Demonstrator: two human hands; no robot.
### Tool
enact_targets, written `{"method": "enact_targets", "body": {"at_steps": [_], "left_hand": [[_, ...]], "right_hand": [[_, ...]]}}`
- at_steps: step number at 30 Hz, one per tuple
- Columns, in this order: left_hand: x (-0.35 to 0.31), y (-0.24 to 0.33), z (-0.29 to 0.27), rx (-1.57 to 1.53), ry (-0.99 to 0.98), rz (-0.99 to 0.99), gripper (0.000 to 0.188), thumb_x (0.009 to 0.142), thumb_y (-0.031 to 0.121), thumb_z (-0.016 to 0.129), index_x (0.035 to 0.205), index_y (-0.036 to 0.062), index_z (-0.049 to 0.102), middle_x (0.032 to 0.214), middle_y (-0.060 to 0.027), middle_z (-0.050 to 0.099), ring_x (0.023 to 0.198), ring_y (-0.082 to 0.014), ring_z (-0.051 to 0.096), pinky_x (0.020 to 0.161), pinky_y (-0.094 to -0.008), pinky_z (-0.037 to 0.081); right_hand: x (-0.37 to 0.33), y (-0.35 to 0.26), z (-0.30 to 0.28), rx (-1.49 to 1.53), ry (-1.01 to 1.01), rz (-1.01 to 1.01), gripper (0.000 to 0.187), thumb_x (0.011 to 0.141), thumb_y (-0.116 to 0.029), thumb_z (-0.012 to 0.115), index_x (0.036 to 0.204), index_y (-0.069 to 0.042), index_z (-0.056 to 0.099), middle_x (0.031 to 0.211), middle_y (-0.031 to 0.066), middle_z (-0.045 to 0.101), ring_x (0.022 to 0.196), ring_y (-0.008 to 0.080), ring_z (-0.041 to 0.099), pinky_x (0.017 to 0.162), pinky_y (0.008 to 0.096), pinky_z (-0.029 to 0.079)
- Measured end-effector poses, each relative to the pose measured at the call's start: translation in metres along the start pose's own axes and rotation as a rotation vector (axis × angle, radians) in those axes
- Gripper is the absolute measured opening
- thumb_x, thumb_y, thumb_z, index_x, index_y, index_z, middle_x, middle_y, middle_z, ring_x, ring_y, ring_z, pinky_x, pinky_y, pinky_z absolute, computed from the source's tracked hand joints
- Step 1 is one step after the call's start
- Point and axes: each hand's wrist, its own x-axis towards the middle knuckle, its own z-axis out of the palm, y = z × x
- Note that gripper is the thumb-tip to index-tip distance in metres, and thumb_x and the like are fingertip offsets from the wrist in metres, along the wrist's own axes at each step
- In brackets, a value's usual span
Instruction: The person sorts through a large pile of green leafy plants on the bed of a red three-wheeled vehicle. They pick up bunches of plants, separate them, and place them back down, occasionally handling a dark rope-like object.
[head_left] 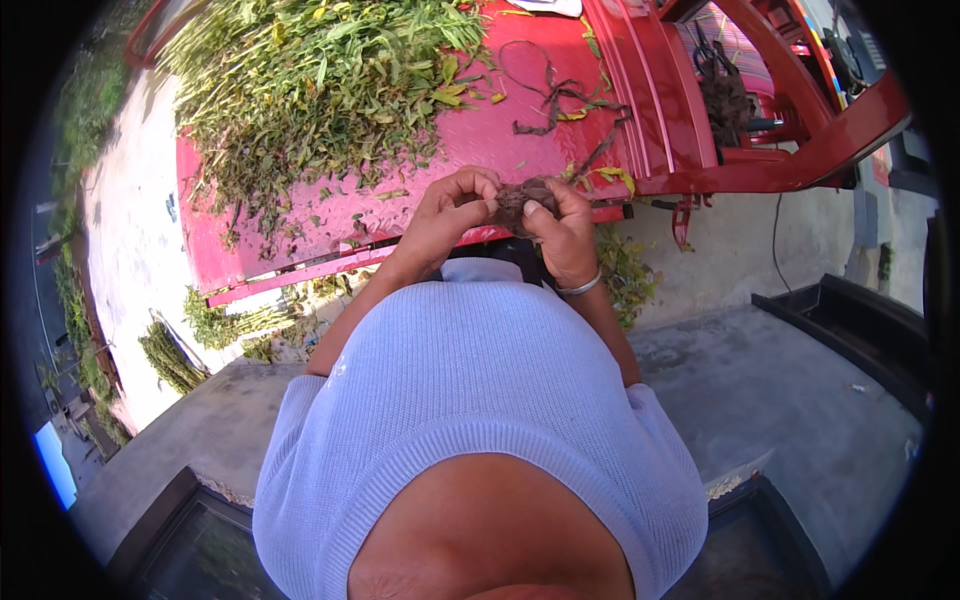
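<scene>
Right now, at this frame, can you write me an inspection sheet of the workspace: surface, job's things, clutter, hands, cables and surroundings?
Surface: red panel, sunlit, strewn with leaf bits.
Job's things: brown tangle in hand; brown strips beyond it; heap of cut plants at left.
Clutter: yellow leaf near the panel's right side.
Hands: right hand grips the tangle; left hand has fingertips at its edge, grip unclear.
Cables: one thin dark cable, right side.
Surroundings: grey floor; plant bundle at left.

Here's open red panel [478,128] at upper centre, leafy stalks [330,90] blocking upper left, dark strips [553,97] straggling right, red frame [815,168] barring upper right!
</scene>
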Motion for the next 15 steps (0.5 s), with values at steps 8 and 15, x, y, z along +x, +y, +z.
{"method": "enact_targets", "body": {"at_steps": [8,15], "left_hand": [[-0.002,-0.014,-0.003,0.034,0.059,0.068,0.008,0.072,-0.004,0.056,0.076,0.0034,0.055,0.100,-0.0029,0.051,0.089,-0.0105,0.050,0.082,-0.0249,0.041],[0.001,-0.009,0.005,0.688,0.288,0.612,0.006,0.068,-0.006,0.057,0.069,-0.0002,0.055,0.096,-0.0057,0.048,0.092,-0.0136,0.048,0.076,-0.0237,0.041]], "right_hand": [[-0.001,0.012,0.001,-0.278,0.057,-0.265,0.004,0.080,0.001,0.052,0.080,-0.001,0.056,0.067,-0.0048,0.047,0.058,0.0010,0.039,0.050,0.0183,0.034],[-0.004,0.002,0.006,0.457,0.064,0.250,0.010,0.080,0.003,0.049,0.086,-0.002,0.055,0.065,-0.0062,0.042,0.051,0.0010,0.034,0.042,0.0189,0.025]]}}
